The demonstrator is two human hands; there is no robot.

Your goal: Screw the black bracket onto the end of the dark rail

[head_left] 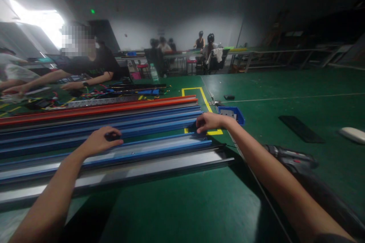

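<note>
Above the near blue rail (168,145) is my left hand (101,141), its fingers curled round a dark spot that I cannot make out. My right hand (209,121) is at the right ends of the blue rails, fingers bent down and pressed together; anything in them is too small to name. Farther back lie more blue rails (159,126) and orange rails (137,103). Closest to me is a silver and black rail (159,165). A small screw-like piece (132,153) shows on the near blue rail.
Right of my right hand stand a blue tray (240,115) with metal plates and a black power tool (293,157). Farther right are a dark flat piece (300,129) and a white object (353,135). At the left, a person's arms (97,79) reach over wires.
</note>
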